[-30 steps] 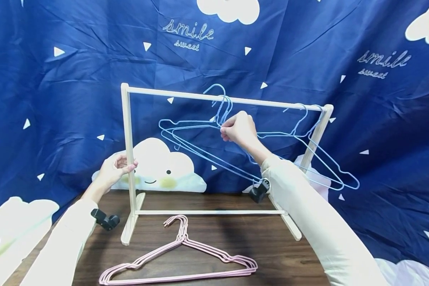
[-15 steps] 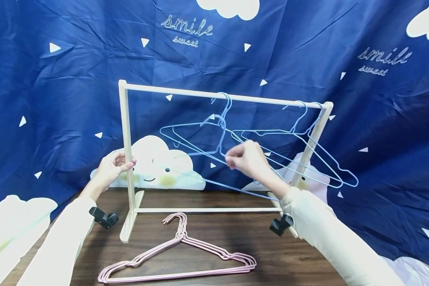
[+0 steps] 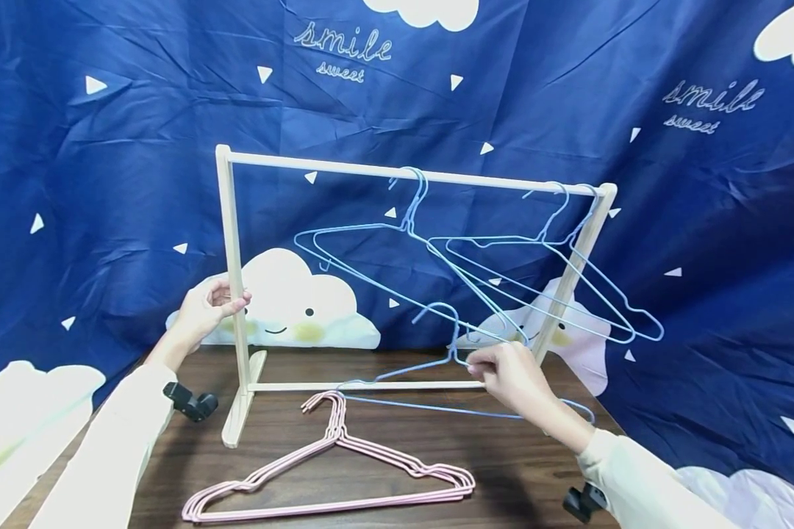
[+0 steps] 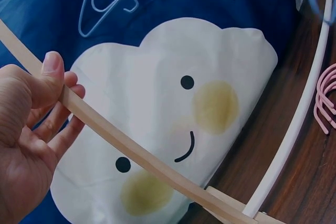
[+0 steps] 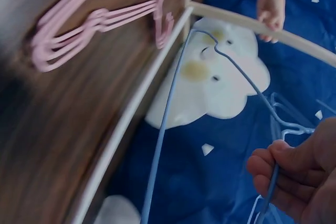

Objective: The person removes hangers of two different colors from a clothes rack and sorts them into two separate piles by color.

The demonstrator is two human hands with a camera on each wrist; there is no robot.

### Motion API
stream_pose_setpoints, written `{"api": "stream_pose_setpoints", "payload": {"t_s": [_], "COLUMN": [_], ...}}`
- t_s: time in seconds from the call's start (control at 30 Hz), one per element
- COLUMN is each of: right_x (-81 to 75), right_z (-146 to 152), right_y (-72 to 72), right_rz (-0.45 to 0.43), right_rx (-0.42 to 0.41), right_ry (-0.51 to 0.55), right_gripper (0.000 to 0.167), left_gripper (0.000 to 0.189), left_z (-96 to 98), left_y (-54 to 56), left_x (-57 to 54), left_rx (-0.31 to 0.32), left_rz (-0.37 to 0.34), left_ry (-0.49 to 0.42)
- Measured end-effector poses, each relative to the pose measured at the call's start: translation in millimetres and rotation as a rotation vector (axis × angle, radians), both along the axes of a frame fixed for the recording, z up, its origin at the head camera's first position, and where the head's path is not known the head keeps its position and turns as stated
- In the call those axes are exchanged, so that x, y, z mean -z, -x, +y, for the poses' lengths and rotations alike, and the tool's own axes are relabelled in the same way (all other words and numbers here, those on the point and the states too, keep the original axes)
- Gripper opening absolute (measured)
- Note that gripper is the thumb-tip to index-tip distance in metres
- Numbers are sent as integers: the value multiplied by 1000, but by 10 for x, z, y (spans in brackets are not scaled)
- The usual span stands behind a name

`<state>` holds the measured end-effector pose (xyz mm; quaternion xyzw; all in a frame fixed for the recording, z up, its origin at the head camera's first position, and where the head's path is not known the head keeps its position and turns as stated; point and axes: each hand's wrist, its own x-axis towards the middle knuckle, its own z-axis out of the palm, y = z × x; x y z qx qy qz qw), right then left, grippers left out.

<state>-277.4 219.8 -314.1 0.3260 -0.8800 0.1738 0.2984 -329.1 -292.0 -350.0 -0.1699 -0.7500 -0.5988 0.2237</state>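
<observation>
The right hand (image 3: pixel 512 378) has a blue hanger (image 3: pixel 437 407) pinched at its shoulder, just beside the neck, the hook up and off the rail (image 3: pixel 344 167), in front of the rack! And the left hand (image 3: pixel 201 312) grips the wooden post (image 3: pixel 230 220), thumb against fingers. Four other blue hangers (image 3: pixel 410 213) hang above; pink hangers (image 3: pixel 336 433) lie stacked on the table (image 3: pixel 523 477).

Curtained tabletop spot, room type unclear: blue cloud-print cloth (image 3: pixel 344 121) behind a wood-grain table (image 3: pixel 529 459).
</observation>
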Motion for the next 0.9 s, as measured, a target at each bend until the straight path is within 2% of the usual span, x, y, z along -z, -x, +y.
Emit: {"api": "stream_pose_setpoints", "payload": {"t_s": [0.1,0.2,0.4,0.57,0.67,0.9], "right_x": [126,240,414,521,571,666], "right_z": [180,350,623,794,872,989], "right_y": [-27,-28,37,197,316,550], "right_rz": [57,66,-13,-73,-144,-398], "right_rx": [22,47,96,71,38,-12], "right_ry": [-15,-26,-30,-53,-64,-116], "right_gripper": [28,28,23,24,23,20], "left_gripper": [29,27,29,28,28,26], "left_z": [8,3,-12,-19,-17,-13], "left_y": [-6,-10,6,13,6,6], "left_x": [-15,-29,-13,-7,-11,-18], "left_rx": [-14,-29,-35,-25,-26,-29], "left_rz": [-6,-26,-49,-34,-30,-25], "left_ry": [10,22,20,12,16,29]}}
